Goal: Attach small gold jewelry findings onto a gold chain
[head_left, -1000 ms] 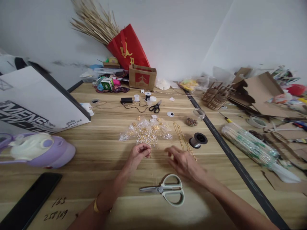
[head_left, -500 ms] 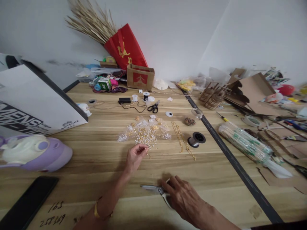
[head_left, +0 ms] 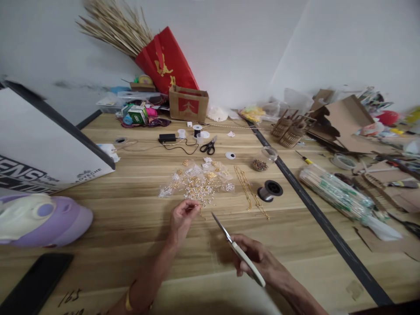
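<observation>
My left hand (head_left: 183, 216) is closed in a pinch near the small pile of beads (head_left: 198, 190). A short, thin piece of gold chain (head_left: 203, 215) trails from its fingertips; the pinched end is hidden. Lifted off the table, a pair of scissors (head_left: 247, 262) with a pale handle is gripped by my right hand (head_left: 256, 258). The blades point up and left towards the left fingertips, apart from them. Behind the beads lie small clear bags (head_left: 226, 172) of findings. Two long gold chains (head_left: 243, 186) rest to the right, beside a spool of wire (head_left: 270, 190).
Black-handled scissors (head_left: 208, 145), a black adapter (head_left: 167, 137) and a cup of brown beads (head_left: 260, 164) stand farther back. On the left are a white box (head_left: 65, 148), a purple-and-white appliance (head_left: 49, 218) and a black phone-like slab (head_left: 37, 282). Wrapped sticks (head_left: 334, 192) lie right.
My right hand has picked the pale-handled scissors up from the table and swung their tips up towards my left hand. My left hand keeps its pinch. The view has shifted slightly.
</observation>
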A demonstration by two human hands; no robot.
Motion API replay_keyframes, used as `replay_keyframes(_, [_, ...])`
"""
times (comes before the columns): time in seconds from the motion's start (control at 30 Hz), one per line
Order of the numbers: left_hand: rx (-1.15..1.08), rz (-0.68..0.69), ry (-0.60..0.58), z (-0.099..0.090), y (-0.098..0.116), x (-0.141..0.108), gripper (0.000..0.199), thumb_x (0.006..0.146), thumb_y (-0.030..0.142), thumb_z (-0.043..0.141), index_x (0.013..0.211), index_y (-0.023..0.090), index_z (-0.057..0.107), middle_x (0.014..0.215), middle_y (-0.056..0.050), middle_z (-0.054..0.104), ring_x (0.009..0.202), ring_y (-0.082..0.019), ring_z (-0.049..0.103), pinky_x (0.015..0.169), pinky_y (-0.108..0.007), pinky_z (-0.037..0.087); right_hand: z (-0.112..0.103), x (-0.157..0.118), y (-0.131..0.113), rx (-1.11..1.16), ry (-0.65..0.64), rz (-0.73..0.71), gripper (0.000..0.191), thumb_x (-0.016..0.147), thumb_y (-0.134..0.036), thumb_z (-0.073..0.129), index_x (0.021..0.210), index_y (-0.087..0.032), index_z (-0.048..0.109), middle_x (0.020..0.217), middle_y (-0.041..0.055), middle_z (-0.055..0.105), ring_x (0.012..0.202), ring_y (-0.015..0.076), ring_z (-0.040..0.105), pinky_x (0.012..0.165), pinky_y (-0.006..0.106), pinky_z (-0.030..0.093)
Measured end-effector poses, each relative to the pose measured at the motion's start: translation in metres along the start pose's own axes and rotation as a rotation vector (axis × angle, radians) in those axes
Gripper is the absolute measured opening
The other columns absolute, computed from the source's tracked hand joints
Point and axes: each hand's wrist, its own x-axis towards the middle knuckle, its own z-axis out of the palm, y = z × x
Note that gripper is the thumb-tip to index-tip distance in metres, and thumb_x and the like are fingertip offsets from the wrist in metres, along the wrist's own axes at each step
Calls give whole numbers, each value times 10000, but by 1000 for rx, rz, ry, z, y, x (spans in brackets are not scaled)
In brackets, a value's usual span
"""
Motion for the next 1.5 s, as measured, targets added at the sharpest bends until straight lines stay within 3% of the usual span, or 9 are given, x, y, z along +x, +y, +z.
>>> replay_keyframes(0.13, [1,23,48,0,0,1,167,613,243,720,715,144,633,696,8,636,666,-105,574,652,-198,460,3,3,0,-31,-54,-90,710,679,-651,635,1225,-214,510,801,16,514,694,144,465,605,249,379])
replay_keyframes(0.23, [17,29,64,0,2,0,164,614,245,719,709,146,631,694,6,636,667,-112,579,659,-208,467,5,7,-2,3,-49,-96,700,722,-685,561,1231,-208,502,778,5,473,650,127,424,599,255,377])
replay_keyframes(0.43, [59,93,40,3,4,-3,130,634,234,705,696,149,628,695,3,632,687,-118,585,679,-210,478,15,23,-9,-43,-33,-16,644,728,-637,595,1180,-183,527,709,-26,389,614,103,348,528,214,302])
replay_keyframes(0.8, [121,118,-60,5,4,-6,83,667,222,671,692,153,632,706,-10,640,695,-131,600,672,-217,487,21,49,-8,3,35,-90,512,763,-542,604,1111,-172,539,702,-31,427,567,78,374,502,195,324])
replay_keyframes(1.17, [92,-5,-128,5,-2,-6,164,656,255,700,756,153,620,690,7,628,632,-108,572,611,-201,456,16,52,9,20,88,-68,518,802,-534,565,1171,-174,519,589,-74,370,388,32,305,362,163,343])
replay_keyframes(1.3, [55,-22,-97,5,-2,-4,188,630,236,723,736,149,595,677,5,638,634,-115,587,620,-211,463,12,51,16,50,126,-82,544,796,-542,571,1199,-186,492,640,-57,383,437,48,339,386,169,342])
replay_keyframes(1.5, [89,-24,-107,5,0,-3,164,615,264,720,663,143,622,637,-5,634,611,-126,576,605,-226,464,11,47,5,-121,220,-211,449,795,-467,600,1133,-178,536,699,-23,438,603,100,413,525,208,352])
